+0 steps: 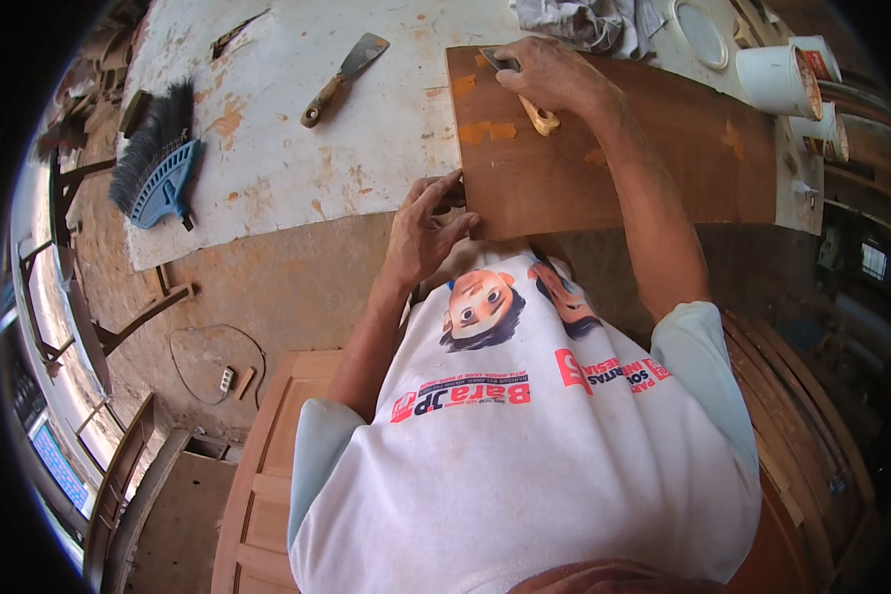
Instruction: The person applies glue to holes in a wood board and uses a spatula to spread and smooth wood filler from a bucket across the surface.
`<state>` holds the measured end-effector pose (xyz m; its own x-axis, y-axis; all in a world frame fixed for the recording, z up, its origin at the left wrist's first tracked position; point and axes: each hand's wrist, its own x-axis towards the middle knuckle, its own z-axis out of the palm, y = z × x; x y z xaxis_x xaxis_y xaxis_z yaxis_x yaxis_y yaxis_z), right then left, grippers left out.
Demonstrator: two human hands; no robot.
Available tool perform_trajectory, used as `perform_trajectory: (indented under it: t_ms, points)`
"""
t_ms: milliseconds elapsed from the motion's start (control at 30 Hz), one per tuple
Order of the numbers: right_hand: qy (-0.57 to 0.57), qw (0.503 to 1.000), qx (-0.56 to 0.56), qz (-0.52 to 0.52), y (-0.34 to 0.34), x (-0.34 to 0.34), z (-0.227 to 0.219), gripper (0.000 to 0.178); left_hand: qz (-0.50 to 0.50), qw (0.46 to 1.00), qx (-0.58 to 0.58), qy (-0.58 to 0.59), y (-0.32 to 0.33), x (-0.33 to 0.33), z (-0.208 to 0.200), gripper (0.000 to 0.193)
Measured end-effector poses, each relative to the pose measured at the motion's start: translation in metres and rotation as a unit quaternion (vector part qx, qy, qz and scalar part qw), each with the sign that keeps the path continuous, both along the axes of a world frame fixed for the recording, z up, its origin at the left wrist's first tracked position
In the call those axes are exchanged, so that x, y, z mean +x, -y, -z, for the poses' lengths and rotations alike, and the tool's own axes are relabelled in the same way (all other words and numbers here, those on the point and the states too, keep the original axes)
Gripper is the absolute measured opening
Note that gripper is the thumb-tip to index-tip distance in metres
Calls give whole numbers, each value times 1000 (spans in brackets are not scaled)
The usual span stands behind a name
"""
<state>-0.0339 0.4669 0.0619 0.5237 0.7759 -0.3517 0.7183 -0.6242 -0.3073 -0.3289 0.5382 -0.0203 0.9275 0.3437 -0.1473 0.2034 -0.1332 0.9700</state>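
While the worn white tabletop (257,148) runs along the far side w/ flaked paint & orange-brown stains, a blue-headed brush (168,178) w/ dark bristles lies nr its L end. Next along, a dark-handled scraper (346,79) w/ a dull metal blade rests on the tabletop, well apart from both hands.

L hand (424,226) comes next, at the near L corner of the brown panel (624,188): thumb & index spread, thumb tip just by the corner, index at the L edge; other fingers curled & partly hidden, can't tell if they touch.

Panel itself: flat, rectangular, reddish-brown, slightly mottled, pale line down the L edge. Orange patches (502,131) show brightest nr that edge, smaller ones mid & toward the R. It lies on the tabletop, R of the L fingers & under the R ones.

R hand (556,74) is over the panel's far L part, fingers closed round a pale-handled scraper (539,119), handle end poking out toward the near side, blade pointing far L; can't tell how hard it presses.

Further R: crumpled grey cloth (589,22) nr the panel's far edge, then a round lid (701,33), then white tubs (768,81) w/ stained rims, nr the far R corner.
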Motion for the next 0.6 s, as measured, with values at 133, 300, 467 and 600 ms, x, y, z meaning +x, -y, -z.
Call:
perform_trajectory:
  t_ms: [133, 300, 467, 600]
  points:
    - [-3, 992, -97, -80, -3, 3, -20, 41, -18, 1000, -15, -6, 2, -1, 4, 68]
    - [11, 996, -31, -84, -7, 16, -17, 40, -11, 1000, 11, -7, 1, 1, -2, 68]
    - [87, 971, 37, -221, 7, 41, 1, 35, -10, 1000, 23, 7, 2, 1, 2, 66]
    - [66, 980, -68, -176, 15, 46, -40, 35, -19, 999, 30, 0, 3, -3, 2, 66]
